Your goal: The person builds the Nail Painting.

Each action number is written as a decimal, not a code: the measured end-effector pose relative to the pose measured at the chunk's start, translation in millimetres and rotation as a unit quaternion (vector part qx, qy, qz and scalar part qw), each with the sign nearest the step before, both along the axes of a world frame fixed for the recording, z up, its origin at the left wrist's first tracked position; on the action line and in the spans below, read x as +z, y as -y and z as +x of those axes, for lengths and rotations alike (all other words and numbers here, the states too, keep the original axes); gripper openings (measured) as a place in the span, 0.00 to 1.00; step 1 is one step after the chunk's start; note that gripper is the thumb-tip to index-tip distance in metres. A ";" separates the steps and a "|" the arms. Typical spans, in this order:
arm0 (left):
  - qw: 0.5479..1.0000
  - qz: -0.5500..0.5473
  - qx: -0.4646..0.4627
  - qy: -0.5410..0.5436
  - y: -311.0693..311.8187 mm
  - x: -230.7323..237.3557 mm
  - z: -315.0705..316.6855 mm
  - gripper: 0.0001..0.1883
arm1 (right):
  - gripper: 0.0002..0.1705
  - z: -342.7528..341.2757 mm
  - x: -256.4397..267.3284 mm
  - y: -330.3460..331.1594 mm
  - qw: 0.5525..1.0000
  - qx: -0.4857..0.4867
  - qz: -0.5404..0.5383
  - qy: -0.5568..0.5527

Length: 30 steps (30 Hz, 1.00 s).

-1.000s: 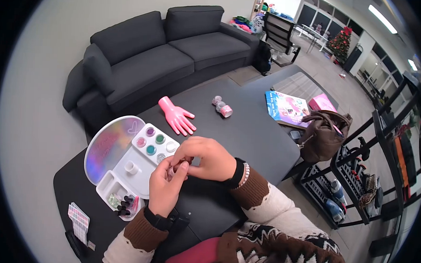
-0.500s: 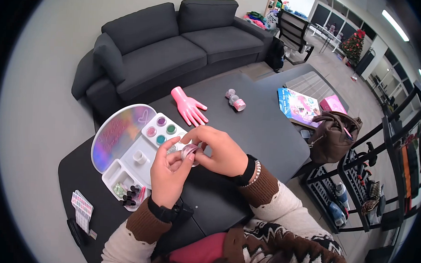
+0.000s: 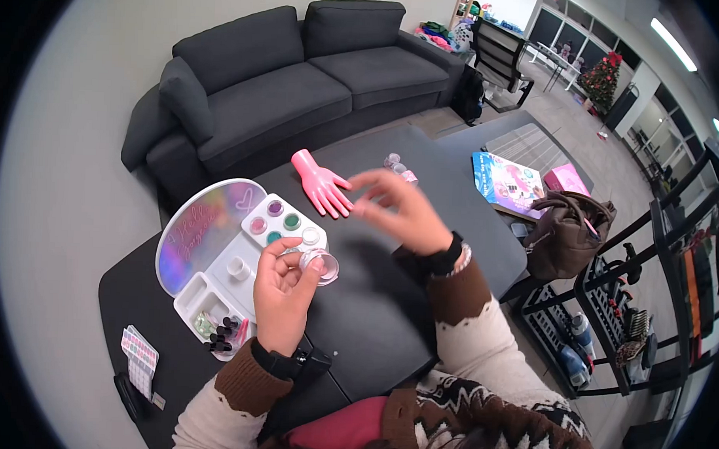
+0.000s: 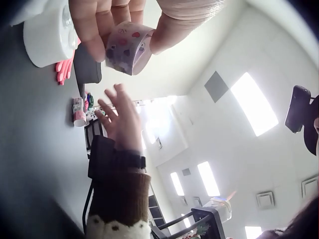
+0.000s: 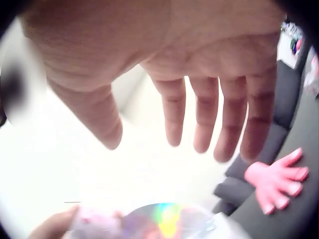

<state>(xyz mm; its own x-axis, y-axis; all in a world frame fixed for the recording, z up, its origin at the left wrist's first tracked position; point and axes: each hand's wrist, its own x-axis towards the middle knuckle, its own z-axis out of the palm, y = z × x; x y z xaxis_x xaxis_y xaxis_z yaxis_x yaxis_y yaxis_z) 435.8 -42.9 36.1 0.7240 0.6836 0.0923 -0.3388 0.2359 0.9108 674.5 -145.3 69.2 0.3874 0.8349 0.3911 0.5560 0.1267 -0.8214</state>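
Note:
My left hand [image 3: 282,291] pinches a small roll of translucent film [image 4: 123,47] between thumb and fingers. Small hearts pattern the film, and in the head view its round open end faces up. Away to the right, my right hand [image 3: 407,214] is in the air over the table, its fingers spread and holding nothing. Just beyond its fingertips lies a glossy pink model hand [image 3: 320,183], palm down. More small patterned rolls [image 3: 396,166] stand in a row behind my right hand, which partly covers them. Below my left hand is a white nail kit [image 3: 229,290].
The kit has a rounded iridescent lid [image 3: 205,227], pots of coloured glitter [image 3: 291,221], a white cup [image 3: 238,268] and dark-capped bottles [image 3: 227,332]. Sticker sheets [image 3: 138,359] lie at left. A boxed kit [image 3: 507,182] and a brown bag [image 3: 569,232] are at right.
Both hands were together at the roll; my right hand has let go and moved up and to the right. My left hand keeps holding the roll, now in fuller view.

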 end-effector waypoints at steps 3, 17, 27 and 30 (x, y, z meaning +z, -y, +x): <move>1.000 -0.009 -0.011 -0.008 0.2 1.2 -1.1 0.25 | 0.33 65.3 -28.3 -4.2 0.947 -0.229 -0.059 0.216; 0.999 0.028 -0.022 -0.020 -5.6 10.6 -7.3 0.32 | 0.18 14.9 5.5 6.5 0.988 -0.140 0.031 -0.050; 1.000 -0.021 -0.003 0.003 -7.8 11.8 -9.5 0.32 | 0.31 -66.2 9.6 0.9 0.962 0.112 0.157 0.194; 0.999 -0.033 -0.003 0.002 -6.5 12.9 -9.9 0.33 | 0.29 -70.6 18.2 4.8 0.969 0.108 0.146 0.170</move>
